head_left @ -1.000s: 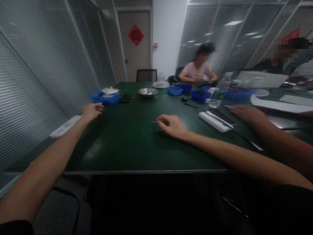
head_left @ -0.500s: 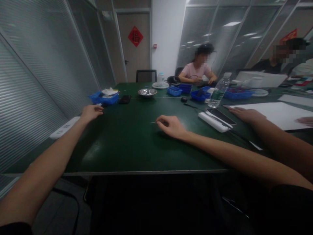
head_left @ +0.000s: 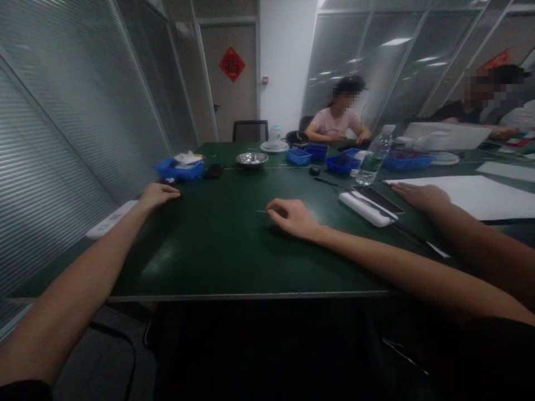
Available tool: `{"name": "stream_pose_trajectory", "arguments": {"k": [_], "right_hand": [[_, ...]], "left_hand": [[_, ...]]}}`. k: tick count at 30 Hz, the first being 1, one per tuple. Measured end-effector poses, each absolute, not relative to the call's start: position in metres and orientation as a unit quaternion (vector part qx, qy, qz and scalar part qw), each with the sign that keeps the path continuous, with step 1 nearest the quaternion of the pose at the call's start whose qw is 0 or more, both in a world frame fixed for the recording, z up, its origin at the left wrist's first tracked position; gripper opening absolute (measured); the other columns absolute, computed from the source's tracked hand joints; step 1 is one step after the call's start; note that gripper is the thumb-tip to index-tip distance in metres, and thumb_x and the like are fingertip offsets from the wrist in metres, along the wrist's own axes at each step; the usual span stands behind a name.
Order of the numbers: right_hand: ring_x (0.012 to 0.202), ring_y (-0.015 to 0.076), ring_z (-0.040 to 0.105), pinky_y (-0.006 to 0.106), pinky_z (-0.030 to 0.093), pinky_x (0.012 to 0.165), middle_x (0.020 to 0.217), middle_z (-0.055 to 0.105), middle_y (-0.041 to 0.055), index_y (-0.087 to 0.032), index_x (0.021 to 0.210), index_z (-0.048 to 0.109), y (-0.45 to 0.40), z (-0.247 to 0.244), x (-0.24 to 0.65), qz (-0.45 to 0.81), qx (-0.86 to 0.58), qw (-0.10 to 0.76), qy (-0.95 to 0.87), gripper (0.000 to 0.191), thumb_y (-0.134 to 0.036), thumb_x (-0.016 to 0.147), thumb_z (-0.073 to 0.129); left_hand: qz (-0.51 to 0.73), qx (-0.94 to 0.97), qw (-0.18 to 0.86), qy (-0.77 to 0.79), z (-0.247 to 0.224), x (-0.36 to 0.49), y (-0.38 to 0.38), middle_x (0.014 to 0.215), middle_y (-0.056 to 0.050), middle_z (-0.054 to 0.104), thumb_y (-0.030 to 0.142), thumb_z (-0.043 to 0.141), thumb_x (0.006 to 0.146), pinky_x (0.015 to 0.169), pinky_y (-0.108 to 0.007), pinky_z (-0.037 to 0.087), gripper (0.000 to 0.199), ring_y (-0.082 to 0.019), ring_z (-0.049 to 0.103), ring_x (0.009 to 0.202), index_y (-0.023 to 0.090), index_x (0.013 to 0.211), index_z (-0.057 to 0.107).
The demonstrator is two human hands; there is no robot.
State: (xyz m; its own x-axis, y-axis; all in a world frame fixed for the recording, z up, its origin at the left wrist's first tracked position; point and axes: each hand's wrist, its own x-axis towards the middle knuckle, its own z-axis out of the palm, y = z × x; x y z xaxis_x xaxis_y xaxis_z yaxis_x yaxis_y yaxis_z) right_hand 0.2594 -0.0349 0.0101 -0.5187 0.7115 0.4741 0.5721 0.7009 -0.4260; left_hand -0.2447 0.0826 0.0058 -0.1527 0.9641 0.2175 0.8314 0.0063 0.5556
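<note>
My right hand [head_left: 292,217] hovers over or rests on the green table [head_left: 200,245], thumb and forefinger pinched on a thin, pale needle-like stick [head_left: 261,211] that points left. On the left, my left hand [head_left: 159,196] is at the table, fingers stretched forward and pressed together; whatever they may hold is too small to make out. Just beyond it stands a blue plastic basket [head_left: 179,170] with white tissue [head_left: 187,159] in it. A shiny metal bowl [head_left: 251,160] with small pale things inside sits farther back, between my hands.
A black phone [head_left: 214,170] lies by the basket. White power strips [head_left: 368,209] [head_left: 111,221] are on both sides. A water bottle [head_left: 375,156] stands at right, near another person's hand [head_left: 420,196] on white paper [head_left: 480,195]. Other people sit behind several blue trays [head_left: 298,156].
My left hand has shifted slightly right and down, away from the blue basket, its fingers straighter. My right hand keeps its pinch in nearly the same place.
</note>
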Motion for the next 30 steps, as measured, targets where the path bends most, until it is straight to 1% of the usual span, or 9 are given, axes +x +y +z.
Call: {"name": "stream_pose_trajectory", "arguments": {"k": [3, 5, 7, 9, 12, 15, 17, 22, 30], "right_hand": [[0.083, 0.0172, 0.068, 0.028, 0.047, 0.074, 0.098, 0.076, 0.0049, -0.019, 0.109, 0.072, -0.033, 0.009, 0.259, 0.105, -0.365, 0.313, -0.87, 0.023, -0.033, 0.099, 0.058], [0.085, 0.0178, 0.068, 0.028, 0.047, 0.074, 0.1, 0.076, 0.0051, -0.019, 0.11, 0.072, -0.033, 0.009, 0.259, 0.107, -0.368, 0.306, -0.871, 0.023, -0.034, 0.099, 0.058], [0.088, 0.0185, 0.069, 0.028, 0.048, 0.076, 0.101, 0.076, 0.0054, -0.02, 0.11, 0.072, -0.034, 0.009, 0.259, 0.109, -0.37, 0.301, -0.872, 0.023, -0.034, 0.099, 0.059], [0.09, 0.0191, 0.069, 0.029, 0.048, 0.078, 0.102, 0.076, 0.0057, -0.02, 0.11, 0.072, -0.037, 0.01, 0.26, 0.108, -0.366, 0.3, -0.874, 0.022, -0.035, 0.099, 0.06], [0.091, 0.0193, 0.069, 0.029, 0.049, 0.079, 0.103, 0.075, 0.006, -0.02, 0.111, 0.071, -0.04, 0.011, 0.26, 0.106, -0.344, 0.293, -0.886, 0.022, -0.034, 0.098, 0.062], [0.09, 0.0189, 0.069, 0.029, 0.048, 0.079, 0.103, 0.075, 0.0064, -0.019, 0.112, 0.071, -0.042, 0.011, 0.26, 0.102, -0.324, 0.279, -0.898, 0.022, -0.034, 0.098, 0.061], [0.088, 0.0187, 0.069, 0.029, 0.048, 0.078, 0.102, 0.075, 0.0062, -0.02, 0.112, 0.071, -0.043, 0.011, 0.259, 0.097, -0.319, 0.271, -0.903, 0.022, -0.034, 0.099, 0.061], [0.087, 0.0187, 0.068, 0.029, 0.047, 0.076, 0.102, 0.075, 0.0058, -0.021, 0.112, 0.07, -0.043, 0.011, 0.258, 0.087, -0.317, 0.263, -0.907, 0.022, -0.034, 0.099, 0.059], [0.09, 0.0196, 0.069, 0.03, 0.049, 0.08, 0.104, 0.074, 0.0074, -0.019, 0.114, 0.069, -0.041, 0.01, 0.259, 0.101, -0.295, 0.264, -0.913, 0.024, -0.035, 0.102, 0.056]], "left_hand": [[0.275, 0.655, 0.161, 0.685, 0.01, -0.205, 0.075, 0.097, -0.004, 0.08, 0.043, 0.088, 0.071, 0.082, -0.033, 0.054, 0.037, -0.024, 0.072, 0.087, 0.023, 0.102, 0.083], [0.282, 0.698, 0.214, 0.622, 0.012, -0.163, 0.061, 0.11, -0.006, 0.079, 0.049, 0.086, 0.071, 0.09, -0.035, 0.055, 0.043, -0.027, 0.072, 0.101, 0.024, 0.106, 0.083], [0.267, 0.756, 0.258, 0.539, 0.014, -0.117, 0.042, 0.12, -0.005, 0.076, 0.052, 0.082, 0.076, 0.101, -0.037, 0.051, 0.043, -0.027, 0.069, 0.112, 0.027, 0.11, 0.082], [0.25, 0.803, 0.292, 0.456, 0.013, -0.074, 0.02, 0.123, -0.004, 0.075, 0.051, 0.076, 0.083, 0.104, -0.038, 0.05, 0.04, -0.026, 0.067, 0.116, 0.027, 0.115, 0.08], [0.235, 0.842, 0.304, 0.379, 0.012, -0.034, -0.009, 0.117, -0.005, 0.076, 0.048, 0.071, 0.09, 0.092, -0.036, 0.052, 0.038, -0.024, 0.069, 0.104, 0.025, 0.12, 0.078], [0.24, 0.852, 0.275, 0.375, 0.01, -0.023, -0.023, 0.108, -0.005, 0.076, 0.046, 0.073, 0.09, 0.079, -0.032, 0.051, 0.038, -0.021, 0.068, 0.09, 0.024, 0.121, 0.077], [0.247, 0.853, 0.261, 0.378, 0.01, -0.025, -0.024, 0.104, -0.005, 0.075, 0.045, 0.074, 0.089, 0.075, -0.031, 0.049, 0.037, -0.02, 0.066, 0.085, 0.024, 0.119, 0.078], [0.252, 0.855, 0.26, 0.372, 0.01, -0.029, -0.023, 0.099, -0.006, 0.074, 0.047, 0.073, 0.09, 0.07, -0.031, 0.047, 0.031, -0.02, 0.064, 0.082, 0.023, 0.109, 0.08], [0.25, 0.848, 0.271, 0.381, 0.011, -0.025, -0.027, 0.097, -0.005, 0.076, 0.043, 0.074, 0.09, 0.071, -0.031, 0.048, 0.028, -0.02, 0.065, 0.079, 0.022, 0.108, 0.079]]}}
